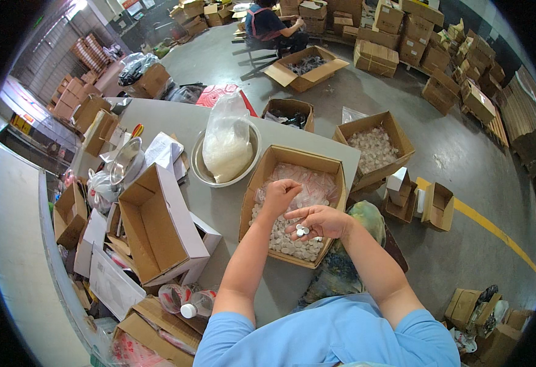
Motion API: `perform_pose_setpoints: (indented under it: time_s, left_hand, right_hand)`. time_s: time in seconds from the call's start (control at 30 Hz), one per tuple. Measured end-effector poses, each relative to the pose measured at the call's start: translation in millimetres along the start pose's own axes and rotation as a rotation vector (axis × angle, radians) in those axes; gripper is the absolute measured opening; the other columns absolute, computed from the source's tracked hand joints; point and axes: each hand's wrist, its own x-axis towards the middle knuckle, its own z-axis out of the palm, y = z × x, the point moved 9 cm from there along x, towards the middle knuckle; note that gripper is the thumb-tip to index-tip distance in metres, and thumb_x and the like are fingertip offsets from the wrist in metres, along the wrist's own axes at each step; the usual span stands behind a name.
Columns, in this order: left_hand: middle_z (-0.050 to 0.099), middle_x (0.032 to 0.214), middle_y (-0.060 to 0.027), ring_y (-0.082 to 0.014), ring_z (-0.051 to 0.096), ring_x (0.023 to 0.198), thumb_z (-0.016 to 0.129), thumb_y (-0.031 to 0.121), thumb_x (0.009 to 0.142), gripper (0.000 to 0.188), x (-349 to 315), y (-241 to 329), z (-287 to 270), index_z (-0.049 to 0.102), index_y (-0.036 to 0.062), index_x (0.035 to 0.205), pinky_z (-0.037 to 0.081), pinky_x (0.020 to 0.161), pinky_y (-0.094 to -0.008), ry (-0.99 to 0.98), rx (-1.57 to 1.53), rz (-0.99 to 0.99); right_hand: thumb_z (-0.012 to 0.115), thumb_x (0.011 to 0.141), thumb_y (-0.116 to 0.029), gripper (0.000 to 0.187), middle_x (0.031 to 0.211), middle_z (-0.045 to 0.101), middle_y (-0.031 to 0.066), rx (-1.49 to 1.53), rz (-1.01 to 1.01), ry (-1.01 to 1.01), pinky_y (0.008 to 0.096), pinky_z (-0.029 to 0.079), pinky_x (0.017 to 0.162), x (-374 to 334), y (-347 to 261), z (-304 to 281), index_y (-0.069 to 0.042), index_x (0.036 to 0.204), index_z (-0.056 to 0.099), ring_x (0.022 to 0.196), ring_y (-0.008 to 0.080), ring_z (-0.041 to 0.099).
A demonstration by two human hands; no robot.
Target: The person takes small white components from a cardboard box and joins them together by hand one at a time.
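A cardboard box [248, 214] on the grey table holds many small white round pieces [280, 240] in its near part and clear plastic bags [305, 177] in its far part. Over it, my right hand [320, 221] is turned palm up, fingers partly spread, with a few white discs [303, 230] lying in it. Just to the left and farther off, my left hand [281, 196] is closed in a pinch above the bags. Whatever its fingertips hold, if anything, is too small to make out.
Left of the box stands a metal basin [257, 156] with a plastic bag of pale material [226, 147]. An open white carton [158, 226] and plastic bottles [197, 304] crowd the left side. Another box of clear pieces [402, 147] stands right. Beyond the table sits a person [268, 27].
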Motion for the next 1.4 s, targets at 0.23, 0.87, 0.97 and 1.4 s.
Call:
perform_pose_setpoints:
  time_s: [0.23,0.87,0.97,1.4]
  left_hand:
    - [0.061,0.066,-0.0024,-0.0075,0.052,0.059,0.073,0.012,0.076,0.013,0,0,-5,0.067,0.0,0.076,0.043,0.052,-0.0261,-0.011,0.082,-0.091]
    - [0.06,0.064,-0.0039,-0.0083,0.053,0.058,0.075,0.02,0.077,0.026,1,-8,10,0.057,0.0012,0.073,0.043,0.051,-0.0262,-0.141,0.072,-0.083]
    - [0.059,0.063,-0.0038,-0.0083,0.052,0.057,0.076,0.022,0.075,0.028,0,-5,13,0.058,0.001,0.074,0.043,0.051,-0.0263,-0.18,0.067,-0.082]
    - [0.054,0.059,-0.0004,-0.0077,0.05,0.057,0.083,0.016,0.064,0.028,-18,-5,46,0.058,0.0029,0.066,0.042,0.051,-0.0273,-0.477,0.038,-0.167]
  right_hand:
    - [0.046,0.084,0.004,0.051,0.12,0.056,0.0176,0.003,-0.004,-0.059,0.0313,0.055,0.083,3,1,2,-0.002,0.135,0.041,0.099,0.0223,0.063]
    - [0.05,0.091,-0.007,0.048,0.124,0.051,0.0073,-0.15,0.003,0.0,0.0296,0.052,0.082,4,5,-2,-0.008,0.138,0.039,0.096,0.0179,0.062]
    - [0.05,0.092,-0.009,0.042,0.12,0.053,0.0073,-0.162,-0.027,0.054,0.0284,0.052,0.079,3,4,-6,-0.007,0.134,0.043,0.092,0.0167,0.062]
    - [0.052,0.095,-0.028,0.026,0.086,0.057,0.0033,0.182,-0.708,0.332,0.0279,0.046,0.071,-15,-56,-54,-0.003,0.096,0.058,0.079,0.0125,0.054]
